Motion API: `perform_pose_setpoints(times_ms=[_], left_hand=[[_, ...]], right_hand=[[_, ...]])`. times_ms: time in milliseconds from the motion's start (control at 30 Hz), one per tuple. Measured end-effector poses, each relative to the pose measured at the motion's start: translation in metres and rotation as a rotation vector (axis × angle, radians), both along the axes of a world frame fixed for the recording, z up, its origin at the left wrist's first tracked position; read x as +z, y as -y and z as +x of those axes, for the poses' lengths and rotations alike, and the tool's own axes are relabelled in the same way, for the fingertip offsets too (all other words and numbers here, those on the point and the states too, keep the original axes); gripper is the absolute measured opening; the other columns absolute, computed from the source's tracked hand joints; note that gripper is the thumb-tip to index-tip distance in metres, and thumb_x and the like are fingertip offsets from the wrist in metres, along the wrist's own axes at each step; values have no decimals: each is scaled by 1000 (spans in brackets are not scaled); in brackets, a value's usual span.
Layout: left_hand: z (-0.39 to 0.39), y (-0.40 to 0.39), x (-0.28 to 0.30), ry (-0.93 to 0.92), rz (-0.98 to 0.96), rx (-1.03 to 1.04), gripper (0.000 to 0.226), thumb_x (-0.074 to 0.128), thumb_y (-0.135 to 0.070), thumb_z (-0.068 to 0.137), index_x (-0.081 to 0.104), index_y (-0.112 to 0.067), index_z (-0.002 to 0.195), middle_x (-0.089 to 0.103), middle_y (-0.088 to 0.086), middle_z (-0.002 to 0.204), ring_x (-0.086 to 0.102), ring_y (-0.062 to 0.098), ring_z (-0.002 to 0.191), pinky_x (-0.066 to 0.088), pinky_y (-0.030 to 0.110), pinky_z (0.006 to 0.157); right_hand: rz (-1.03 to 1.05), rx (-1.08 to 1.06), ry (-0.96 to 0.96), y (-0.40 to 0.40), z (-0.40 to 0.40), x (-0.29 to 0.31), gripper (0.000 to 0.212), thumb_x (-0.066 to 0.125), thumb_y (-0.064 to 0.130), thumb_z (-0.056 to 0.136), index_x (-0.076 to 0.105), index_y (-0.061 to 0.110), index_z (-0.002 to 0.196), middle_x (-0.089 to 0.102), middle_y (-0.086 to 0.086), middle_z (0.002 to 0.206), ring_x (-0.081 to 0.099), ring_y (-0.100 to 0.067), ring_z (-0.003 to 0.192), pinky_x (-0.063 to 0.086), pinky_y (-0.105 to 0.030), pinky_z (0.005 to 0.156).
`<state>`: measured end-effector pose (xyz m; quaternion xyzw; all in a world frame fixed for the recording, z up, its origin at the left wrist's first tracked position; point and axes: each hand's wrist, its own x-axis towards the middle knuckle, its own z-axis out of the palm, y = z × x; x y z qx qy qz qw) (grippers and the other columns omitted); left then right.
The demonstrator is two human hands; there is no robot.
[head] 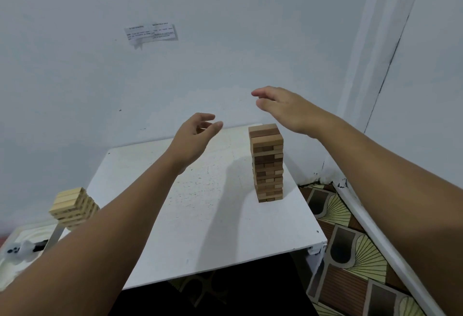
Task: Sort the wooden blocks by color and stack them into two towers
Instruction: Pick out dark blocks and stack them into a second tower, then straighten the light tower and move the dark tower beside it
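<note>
Wall [225,39]: pale, fills the upper view; a small printed paper [151,32] is stuck on it, text too blurred to read.
Table [200,228]: white top, set near the corner of the room, patterned floor [350,253] to its right.
Brown tower [267,162]: upright on the table's right side near the far edge, darker and mid-brown blocks in crossed layers.
Light tower [72,207]: pale blocks, at the table's left edge, lower in view and partly behind the left forearm; it looks tilted, perhaps from lens bend.
Left hand [194,137]: raised over the table's far middle, fingers loosely curved and apart, thumb spread. A small brownish thing shows behind the fingers; I cannot tell if it is gripped. The hand is well left of the brown tower, not touching it.
Right hand [283,108]: above and just right of the brown tower's top, fingers straight and relaxed, holding nothing, clear of the top block.
Tray [15,235]: white, lower left, with a small white and black thing in it.
</note>
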<state>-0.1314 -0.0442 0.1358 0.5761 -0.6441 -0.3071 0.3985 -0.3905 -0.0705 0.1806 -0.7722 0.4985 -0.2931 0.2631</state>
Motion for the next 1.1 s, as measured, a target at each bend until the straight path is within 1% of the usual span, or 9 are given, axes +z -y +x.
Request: perform_pose_setpoints(times_ms=[133, 233, 500, 600, 733, 833, 933, 1033, 1100], left_hand=[[36, -6, 4, 500, 4, 136, 67, 52, -58, 102, 35, -29, 159, 39, 3, 159, 31, 26, 149, 36, 49, 117], [63, -18, 13, 766, 40, 184, 72, 48, -62, 101, 30, -28, 162, 24, 5, 169, 18, 30, 154, 25, 52, 121], [167, -64, 15, 851, 119, 321, 69, 41, -65, 102, 37, -27, 159, 32, 5, 164, 27, 30, 150, 31, 52, 118], [210, -83, 5, 735, 140, 389, 72, 38, -66, 102, 35, -24, 160, 32, 7, 165, 27, 31, 151, 29, 54, 120], [258, -107, -20, 370, 81, 498, 80, 34, -72, 101, 31, -22, 162, 30, 5, 167, 22, 23, 155, 20, 45, 124], [276, -121, -43, -35, 10, 597, 76, 29, -69, 103, 31, -21, 162, 32, -2, 167, 26, 14, 154, 18, 34, 123], [286, -130, -66, -523, 42, 678, 83, 24, -78, 98, 34, -25, 161, 39, -3, 163, 33, 14, 151, 20, 39, 126], [298, -135, -91, -763, 101, 701, 87, 18, -78, 99, 40, -18, 158, 47, 4, 158, 40, 20, 148, 27, 42, 125], [305, -139, -107, -857, 121, 695, 71, 21, -63, 106, 48, -17, 153, 52, 5, 152, 45, 22, 143, 31, 43, 123]], right_hand=[[-99, 24, -253, -4, 44, 2, 59, 38, 62, 104, 41, 32, 155, 40, 3, 160, 35, -18, 148, 29, -38, 116], [-132, 80, -427, -8, 82, -1, 65, 38, 63, 104, 38, 27, 157, 37, 1, 163, 32, -20, 150, 26, -43, 122], [-168, 213, -610, -12, 190, -35, 65, 36, 64, 103, 40, 27, 156, 42, -2, 160, 37, -24, 146, 26, -43, 120], [-38, 260, -473, -24, 226, -51, 62, 37, 61, 104, 36, 29, 158, 37, -1, 162, 33, -23, 149, 28, -42, 120], [166, 288, -161, -44, 278, -79, 60, 33, 58, 106, 35, 30, 159, 33, 5, 164, 29, -16, 151, 26, -36, 117], [359, 241, 161, -62, 313, -104, 56, 29, 56, 109, 34, 30, 158, 35, 12, 162, 29, -10, 150, 23, -27, 110], [563, 172, 407, -80, 344, -132, 65, 26, 65, 105, 27, 31, 161, 28, 15, 165, 22, -8, 154, 16, -30, 120], [727, 153, 522, -90, 368, -157, 67, 23, 68, 104, 24, 34, 162, 22, 12, 169, 17, -10, 156, 11, -42, 128], [717, 184, 490, -91, 373, -168, 58, 25, 56, 109, 25, 34, 162, 23, 13, 168, 18, -8, 155, 12, -35, 125]])
